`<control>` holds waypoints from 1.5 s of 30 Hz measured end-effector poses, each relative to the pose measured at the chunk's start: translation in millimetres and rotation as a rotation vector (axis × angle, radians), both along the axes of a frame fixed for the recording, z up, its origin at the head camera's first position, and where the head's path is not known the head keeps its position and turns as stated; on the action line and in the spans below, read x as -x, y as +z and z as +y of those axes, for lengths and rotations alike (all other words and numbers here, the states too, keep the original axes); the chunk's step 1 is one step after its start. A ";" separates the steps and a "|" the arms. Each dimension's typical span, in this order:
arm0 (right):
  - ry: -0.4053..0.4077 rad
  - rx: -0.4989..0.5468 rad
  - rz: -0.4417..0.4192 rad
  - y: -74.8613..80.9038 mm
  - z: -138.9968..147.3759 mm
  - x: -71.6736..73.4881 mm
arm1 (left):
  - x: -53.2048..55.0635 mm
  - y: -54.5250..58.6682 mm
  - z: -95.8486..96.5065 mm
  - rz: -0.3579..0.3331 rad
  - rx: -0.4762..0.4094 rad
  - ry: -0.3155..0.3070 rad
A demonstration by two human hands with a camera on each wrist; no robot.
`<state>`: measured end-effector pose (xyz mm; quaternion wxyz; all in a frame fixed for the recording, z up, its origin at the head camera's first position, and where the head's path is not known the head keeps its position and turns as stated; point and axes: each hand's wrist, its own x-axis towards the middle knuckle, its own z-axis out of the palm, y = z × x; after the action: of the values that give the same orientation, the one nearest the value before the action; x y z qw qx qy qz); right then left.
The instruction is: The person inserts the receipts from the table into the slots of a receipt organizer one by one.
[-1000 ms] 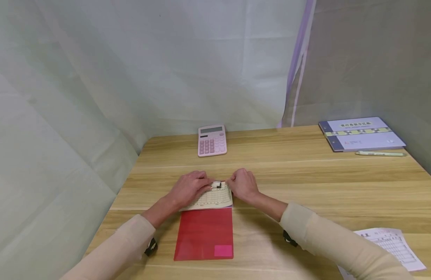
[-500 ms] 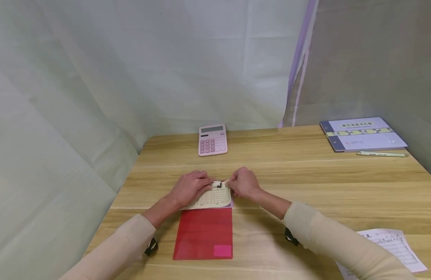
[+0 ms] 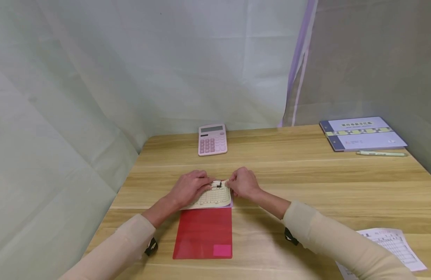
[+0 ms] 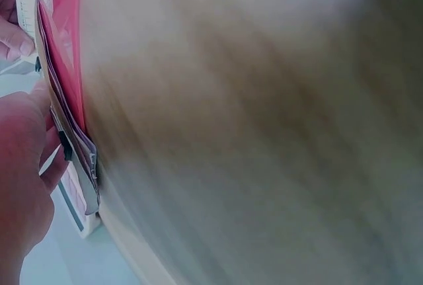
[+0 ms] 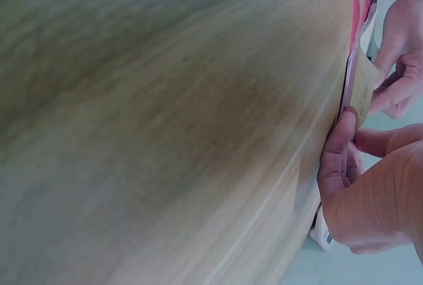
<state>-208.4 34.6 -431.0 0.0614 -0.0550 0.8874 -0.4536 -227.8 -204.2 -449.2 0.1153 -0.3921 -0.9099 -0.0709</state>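
Observation:
A cream sheet printed with a grid [image 3: 212, 199] lies on top of a small stack of papers, over the upper part of a flat red folder [image 3: 204, 233]. A black binder clip [image 3: 219, 185] with wire handles sits on the top edge. My left hand [image 3: 190, 189] rests on the stack, its fingertips beside the clip's handles. In the left wrist view another black clip [image 4: 65, 145] shows near my left fingers. My right hand [image 3: 245, 182] pinches the sheet's upper right corner between thumb and finger. The sheet's right edge curls up, baring a purple-edged paper beneath.
A pink calculator [image 3: 212, 140] stands at the table's back edge. A blue and white ledger book [image 3: 363, 134] and a pale green pen [image 3: 381, 153] lie at the back right. A printed form [image 3: 398, 247] lies partly under my right sleeve. Curtains hang behind.
The sheet's right edge has curled up in my right hand, and a strip of the purple-edged paper now shows. My left hand has stayed in place.

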 end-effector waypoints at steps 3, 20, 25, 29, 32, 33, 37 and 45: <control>0.004 -0.005 0.007 0.1 0.2 -0.3 | -0.3 0.4 -0.1 0.000 0.000 -0.003; 0.019 0.050 -0.016 3.1 5.3 2.5 | -1.3 1.5 0.7 -0.001 -0.001 0.005; 0.111 0.043 -0.064 8.5 9.1 9.4 | -0.5 1.8 0.2 -0.025 -0.010 0.015; 0.189 0.049 -0.147 14.0 11.3 14.9 | -0.1 1.0 0.3 -0.024 -0.009 0.017; 0.190 0.064 -0.181 13.7 12.1 16.4 | -1.0 1.0 0.8 -0.021 -0.009 0.016; 0.185 0.066 -0.176 12.7 12.2 16.3 | -1.4 1.1 1.0 -0.020 -0.010 0.014; 0.161 0.057 -0.132 7.9 11.0 14.4 | -2.2 1.4 2.0 -0.010 -0.008 0.009; 0.103 0.042 -0.099 6.6 6.7 11.5 | -1.4 -0.3 1.4 0.003 -0.001 0.009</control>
<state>-219.9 41.3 -424.4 0.1274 -0.0791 0.8696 -0.4703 -226.5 -202.7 -449.5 0.1174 -0.3879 -0.9115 -0.0703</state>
